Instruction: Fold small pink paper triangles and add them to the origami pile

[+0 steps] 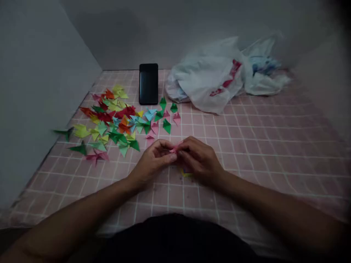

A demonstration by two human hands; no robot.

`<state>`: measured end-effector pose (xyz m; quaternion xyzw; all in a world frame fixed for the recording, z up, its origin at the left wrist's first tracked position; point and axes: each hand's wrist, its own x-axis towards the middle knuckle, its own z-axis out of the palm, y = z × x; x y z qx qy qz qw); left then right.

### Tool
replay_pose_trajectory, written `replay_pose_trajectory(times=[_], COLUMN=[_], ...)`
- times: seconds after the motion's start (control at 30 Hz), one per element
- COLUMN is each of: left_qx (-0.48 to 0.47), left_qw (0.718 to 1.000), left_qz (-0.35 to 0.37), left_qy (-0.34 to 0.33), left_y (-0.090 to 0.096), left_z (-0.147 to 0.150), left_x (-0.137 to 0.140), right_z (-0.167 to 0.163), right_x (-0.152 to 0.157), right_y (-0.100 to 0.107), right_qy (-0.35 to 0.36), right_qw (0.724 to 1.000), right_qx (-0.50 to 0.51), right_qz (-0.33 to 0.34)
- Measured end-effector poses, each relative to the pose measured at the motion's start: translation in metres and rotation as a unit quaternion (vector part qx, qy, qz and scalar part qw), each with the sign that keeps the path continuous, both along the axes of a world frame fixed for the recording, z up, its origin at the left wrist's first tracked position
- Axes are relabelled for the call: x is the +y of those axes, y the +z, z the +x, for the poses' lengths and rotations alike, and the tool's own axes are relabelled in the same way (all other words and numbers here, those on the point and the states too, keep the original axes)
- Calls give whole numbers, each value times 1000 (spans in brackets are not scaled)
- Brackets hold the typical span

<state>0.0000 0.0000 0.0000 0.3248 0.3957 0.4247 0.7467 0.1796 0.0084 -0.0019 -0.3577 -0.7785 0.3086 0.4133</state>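
Pink paper (174, 148) mostly hidden between fingers (167, 157)

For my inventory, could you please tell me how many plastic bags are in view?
2: a white bag with red print behind the hands, and a white bag with blue print at the far right. More may be hidden beneath.

My forearms are bare, no sleeves reaching them. My left hand (153, 160) and right hand (199, 159) wear no gloves or rings that I can see. Below my wrists, dark clothing (175, 237) covers my lap.
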Motion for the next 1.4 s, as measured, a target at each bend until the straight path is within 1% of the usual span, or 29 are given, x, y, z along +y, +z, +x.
replay_pose_trajectory(times=[0.2,0.47,0.67,0.83,1.03,1.23,1.4], left_qx=[-11,-18,-14,-24,-4,-4,-2], left_qw=[1000,1000,1000,1000,1000,1000,1000], left_qz=[19,-5,1,-4,-8,-8,-5], left_qy=[-10,-10,-12,-11,3,12,17], left_y=[-6,1,-1,1,-1,-4,-3], left_z=[-2,0,-2,-1,0,-1,0], left_x=[0,-2,-2,-2,-1,-1,0], right_z=[-1,-1,-1,-2,-3,-3,-2], right_x=[-2,-2,-2,-2,-1,0,-1], right_y=[-1,0,0,1,0,0,-1], right_qy=[-5,-10,-12,-2,20,30,22], right_qw=[1000,1000,1000,1000,1000,999,999], right_qx=[-6,-7,-9,-2,13,26,21], right_qz=[-4,-11,-5,-3,-2,-14,-26])
